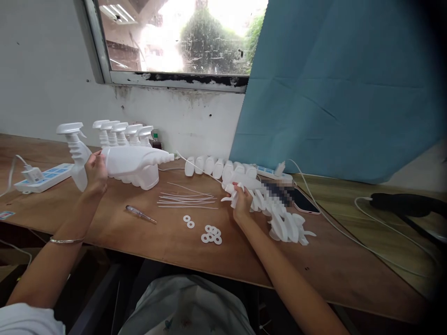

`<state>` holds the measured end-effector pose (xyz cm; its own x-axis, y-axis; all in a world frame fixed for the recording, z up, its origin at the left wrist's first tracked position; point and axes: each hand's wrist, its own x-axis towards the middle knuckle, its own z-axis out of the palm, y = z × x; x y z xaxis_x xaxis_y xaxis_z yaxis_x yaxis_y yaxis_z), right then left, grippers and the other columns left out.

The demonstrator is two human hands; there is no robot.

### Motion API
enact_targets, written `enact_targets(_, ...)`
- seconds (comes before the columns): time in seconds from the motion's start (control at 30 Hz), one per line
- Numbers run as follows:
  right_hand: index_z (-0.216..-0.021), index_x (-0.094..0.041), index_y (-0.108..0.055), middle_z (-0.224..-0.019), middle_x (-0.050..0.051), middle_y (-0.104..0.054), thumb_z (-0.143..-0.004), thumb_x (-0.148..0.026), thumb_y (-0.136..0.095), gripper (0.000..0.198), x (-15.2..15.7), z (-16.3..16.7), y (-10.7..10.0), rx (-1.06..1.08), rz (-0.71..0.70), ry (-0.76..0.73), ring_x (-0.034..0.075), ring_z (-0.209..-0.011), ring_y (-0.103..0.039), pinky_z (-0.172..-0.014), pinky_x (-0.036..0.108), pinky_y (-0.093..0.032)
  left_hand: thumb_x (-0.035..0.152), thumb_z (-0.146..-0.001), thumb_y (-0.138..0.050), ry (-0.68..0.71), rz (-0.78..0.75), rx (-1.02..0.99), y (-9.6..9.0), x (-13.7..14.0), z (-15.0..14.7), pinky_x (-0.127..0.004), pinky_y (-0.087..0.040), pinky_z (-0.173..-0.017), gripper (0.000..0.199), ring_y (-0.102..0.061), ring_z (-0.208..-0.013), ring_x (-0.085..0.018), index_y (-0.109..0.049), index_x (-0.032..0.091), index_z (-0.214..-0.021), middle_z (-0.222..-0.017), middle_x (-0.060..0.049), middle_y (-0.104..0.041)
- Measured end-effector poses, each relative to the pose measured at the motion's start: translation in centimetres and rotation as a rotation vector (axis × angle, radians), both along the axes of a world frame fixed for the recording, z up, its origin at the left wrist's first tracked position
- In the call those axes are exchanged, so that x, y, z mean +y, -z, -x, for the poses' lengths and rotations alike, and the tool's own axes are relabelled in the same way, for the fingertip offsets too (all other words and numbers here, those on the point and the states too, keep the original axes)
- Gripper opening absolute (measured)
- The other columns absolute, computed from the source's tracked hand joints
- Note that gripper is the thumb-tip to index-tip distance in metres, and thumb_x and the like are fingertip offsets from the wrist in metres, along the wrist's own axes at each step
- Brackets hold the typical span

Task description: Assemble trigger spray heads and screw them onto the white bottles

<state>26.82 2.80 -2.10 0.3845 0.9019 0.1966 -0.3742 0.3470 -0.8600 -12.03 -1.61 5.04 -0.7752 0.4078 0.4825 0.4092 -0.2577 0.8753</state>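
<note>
My left hand point(96, 172) grips the base end of a white plastic bottle point(134, 159), which lies on its side in the air with its narrow neck to the right. My right hand point(242, 204) is closed around a white trigger spray head point(229, 193). From that head a thin white dip tube point(199, 168) slants up and left, its tip close to the bottle's mouth; whether they touch I cannot tell. Behind the bottle stand several spray bottles with trigger heads point(120, 128). More white trigger heads point(288, 225) lie to the right of my right hand.
Loose tubes point(186, 201), white ring washers point(211, 234) and a clear-handled screwdriver point(140, 214) lie on the brown table point(167, 242). White rounded pieces point(209, 166) line the wall. Power strips point(52, 179) with cords sit at both sides, a phone point(305, 201) at right.
</note>
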Motion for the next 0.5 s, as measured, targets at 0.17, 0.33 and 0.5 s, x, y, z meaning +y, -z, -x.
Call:
enact_targets(0.17, -0.079, -0.014, -0.062, -0.07, 0.0, -0.06, -0.058, -0.031, -0.059, 0.027, 0.0, 0.1, 0.2, -0.031, 0.001, -0.013, 0.012, -0.057, -0.052, -0.045, 0.024, -0.044, 0.019, -0.078, -0.041, 0.032, -0.02, -0.126, 0.2, -0.1, 1.0, -0.016, -0.036, -0.047, 0.033, -0.042, -0.057, -0.009, -0.058, 0.011, -0.105, -0.068, 0.001, -0.052)
enact_targets(0.33, -0.078, -0.014, -0.064, -0.067, -0.001, -0.059, -0.058, -0.031, -0.06, 0.026, -0.1, 0.2, 0.3, -0.073, -0.011, -0.037, 0.012, -0.056, -0.051, -0.045, 0.024, -0.043, 0.019, -0.076, -0.044, 0.074, 0.0, -0.173, 0.3, -0.1, 0.4, -0.014, -0.033, -0.044, 0.032, -0.041, -0.056, -0.008, -0.059, 0.011, -0.103, -0.063, 0.002, -0.049)
enact_targets(0.5, -0.079, -0.015, -0.064, -0.067, -0.001, -0.059, -0.059, -0.031, -0.059, 0.026, 0.0, -0.1, 0.3, -0.088, -0.017, -0.016, 0.012, -0.055, -0.05, -0.045, 0.024, -0.044, 0.019, -0.076, -0.044, 0.097, 0.006, -0.205, 0.5, 0.1, -0.2, -0.014, -0.032, -0.042, 0.03, -0.041, -0.056, -0.008, -0.06, 0.012, -0.101, -0.066, 0.002, -0.05)
